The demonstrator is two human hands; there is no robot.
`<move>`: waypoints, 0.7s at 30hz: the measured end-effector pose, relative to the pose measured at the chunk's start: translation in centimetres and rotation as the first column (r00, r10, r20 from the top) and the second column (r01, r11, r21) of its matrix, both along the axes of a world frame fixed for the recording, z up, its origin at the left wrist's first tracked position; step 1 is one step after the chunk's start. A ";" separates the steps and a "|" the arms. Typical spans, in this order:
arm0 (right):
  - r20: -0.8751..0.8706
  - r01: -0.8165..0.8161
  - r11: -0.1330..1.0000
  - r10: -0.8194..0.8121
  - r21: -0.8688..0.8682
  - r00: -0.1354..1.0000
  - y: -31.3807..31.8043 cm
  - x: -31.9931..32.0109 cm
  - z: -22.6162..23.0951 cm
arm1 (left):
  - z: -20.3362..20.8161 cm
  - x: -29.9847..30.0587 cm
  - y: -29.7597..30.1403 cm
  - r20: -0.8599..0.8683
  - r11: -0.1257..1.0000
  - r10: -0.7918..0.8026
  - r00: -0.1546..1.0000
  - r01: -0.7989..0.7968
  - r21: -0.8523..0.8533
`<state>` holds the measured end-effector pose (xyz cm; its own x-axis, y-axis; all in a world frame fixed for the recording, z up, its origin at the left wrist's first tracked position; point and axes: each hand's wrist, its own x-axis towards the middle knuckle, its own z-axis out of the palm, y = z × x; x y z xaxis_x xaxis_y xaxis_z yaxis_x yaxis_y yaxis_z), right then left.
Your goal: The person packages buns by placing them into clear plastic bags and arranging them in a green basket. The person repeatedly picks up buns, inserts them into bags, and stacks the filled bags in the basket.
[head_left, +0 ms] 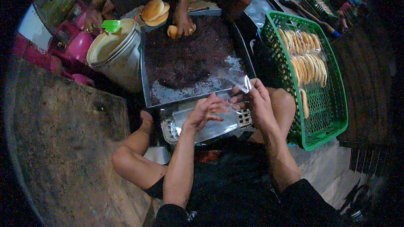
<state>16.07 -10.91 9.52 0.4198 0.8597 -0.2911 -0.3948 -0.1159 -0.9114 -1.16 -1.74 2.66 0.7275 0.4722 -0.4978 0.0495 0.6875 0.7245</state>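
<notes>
My right hand (256, 97) is closed in a pinch on a thin clear plastic bag (247, 83), which glints above the tray's near edge. To its left, my left hand (206, 112) is open with its fingers spread, slightly blurred and holding nothing I can see. Beneath both hands, a pile of clear plastic bags (213, 127) lies on a low pale basket (169, 125). Just beyond is a metal tray (168, 101) of dark brown sprinkles (185, 61). There a co-worker's hand (185, 23) presses a bun (172, 32) into the sprinkles.
A green crate (309, 146) with bagged breads (309, 69) stands at right. Left of the tray, a co-worker's other hand holds a green spatula (111, 26) over a white bucket (135, 42). Buns (153, 11) sit behind the tray. A wooden surface (71, 143) fills the left.
</notes>
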 end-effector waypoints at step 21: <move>0.615 -0.133 0.991 0.087 0.029 0.783 12.3 -4.6 -9.3 | 0.8 -7.2 9.7 0.082 0.140 0.986 0.146 -0.988 0.071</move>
<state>11.47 1.43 0.25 0.3911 0.9188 0.0543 0.2595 -0.0535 -0.9643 -8.34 7.95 3.49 -0.3895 0.8288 -0.4017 -0.6291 0.0792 0.7733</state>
